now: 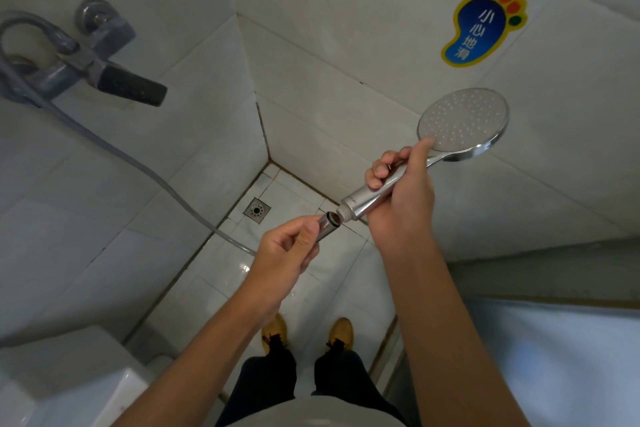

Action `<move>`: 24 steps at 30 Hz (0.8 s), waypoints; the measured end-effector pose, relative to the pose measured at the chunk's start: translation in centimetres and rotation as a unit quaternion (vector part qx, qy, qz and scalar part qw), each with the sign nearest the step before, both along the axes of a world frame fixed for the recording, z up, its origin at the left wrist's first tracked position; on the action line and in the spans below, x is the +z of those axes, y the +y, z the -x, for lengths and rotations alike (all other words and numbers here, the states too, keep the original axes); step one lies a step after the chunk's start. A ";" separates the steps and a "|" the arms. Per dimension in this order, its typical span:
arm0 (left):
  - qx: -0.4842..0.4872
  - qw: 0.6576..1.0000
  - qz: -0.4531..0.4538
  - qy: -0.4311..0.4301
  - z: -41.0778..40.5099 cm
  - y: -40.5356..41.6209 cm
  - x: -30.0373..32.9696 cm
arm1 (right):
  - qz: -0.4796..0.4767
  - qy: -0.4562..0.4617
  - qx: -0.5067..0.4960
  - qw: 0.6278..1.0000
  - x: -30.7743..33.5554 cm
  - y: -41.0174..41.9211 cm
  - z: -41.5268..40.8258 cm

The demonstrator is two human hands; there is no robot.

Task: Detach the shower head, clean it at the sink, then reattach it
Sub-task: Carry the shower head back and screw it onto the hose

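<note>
A chrome shower head (pixel 462 121) with a round white spray face points up and to the right. My right hand (pixel 398 191) grips its handle, thumb reaching to the rim of the face. The handle's threaded end (pixel 346 213) is bare, a small gap away from the hose connector nut (pixel 330 221). My left hand (pixel 287 246) pinches that nut, whose open end shows a dark washer. The grey hose (pixel 145 166) runs from behind my left hand up and left to the wall tap.
A chrome mixer tap with a black lever (pixel 104 69) sticks out of the left tiled wall. A floor drain (pixel 257 209) sits in the corner. A blue foot-shaped sticker (pixel 485 15) is on the right wall. A white toilet (pixel 79 388) stands at lower left.
</note>
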State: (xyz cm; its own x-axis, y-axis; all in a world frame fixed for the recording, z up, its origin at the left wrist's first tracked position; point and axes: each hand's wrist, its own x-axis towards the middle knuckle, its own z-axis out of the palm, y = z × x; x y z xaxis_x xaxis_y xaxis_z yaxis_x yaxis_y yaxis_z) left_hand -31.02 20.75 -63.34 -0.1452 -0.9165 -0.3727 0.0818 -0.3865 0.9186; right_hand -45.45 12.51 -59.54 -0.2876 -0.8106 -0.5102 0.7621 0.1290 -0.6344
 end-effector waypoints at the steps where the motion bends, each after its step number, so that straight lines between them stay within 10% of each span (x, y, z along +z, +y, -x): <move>1: 0.002 1.000 -0.001 -0.006 0.0 0.1 0.0 | -0.001 0.015 0.003 1.000 0.1 0.1 -0.1; 24: 0.010 0.997 -0.003 -0.072 0.1 0.7 0.1 | 0.047 0.188 -0.032 0.981 0.2 2.0 -1.0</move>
State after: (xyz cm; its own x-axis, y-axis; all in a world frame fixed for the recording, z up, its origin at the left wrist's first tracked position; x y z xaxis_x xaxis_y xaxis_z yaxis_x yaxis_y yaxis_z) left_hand -31.16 21.48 -63.22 -0.0725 -0.9161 -0.3944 -0.0429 -0.3922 0.9189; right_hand -44.47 14.52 -59.30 -0.4921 -0.8235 -0.2822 0.4769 0.0162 -0.8788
